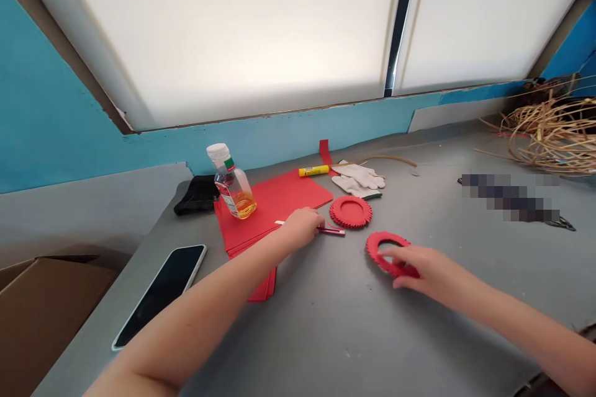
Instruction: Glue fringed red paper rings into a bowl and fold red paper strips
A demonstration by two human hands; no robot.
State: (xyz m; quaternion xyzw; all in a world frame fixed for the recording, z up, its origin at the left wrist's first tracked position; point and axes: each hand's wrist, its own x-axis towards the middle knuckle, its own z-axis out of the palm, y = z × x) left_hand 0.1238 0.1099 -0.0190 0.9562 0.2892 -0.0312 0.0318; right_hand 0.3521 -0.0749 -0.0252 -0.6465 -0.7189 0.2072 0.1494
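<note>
My right hand (419, 268) grips the near side of a red paper ring (384, 240) with a notched edge, thumb and fingers closed on its rim. The ring sits low over the grey table, slightly tilted. My left hand (303, 227) is closed on a slim dark-pink tool (331, 231) whose end points right; its exact kind is not clear. Just beyond that tool lies a second notched red piece (351, 211), seemingly layered. Under and left of my left hand spreads a stack of red paper sheets (288, 192).
A bottle (233, 189) with amber liquid stands on the red sheets. Behind are a yellow glue stick (313, 170) and white gloves (358, 178). A phone (161, 294) and black cloth (198, 194) lie left, a cardboard box (51, 298) beyond the edge. Cane strips (554, 136) pile at right.
</note>
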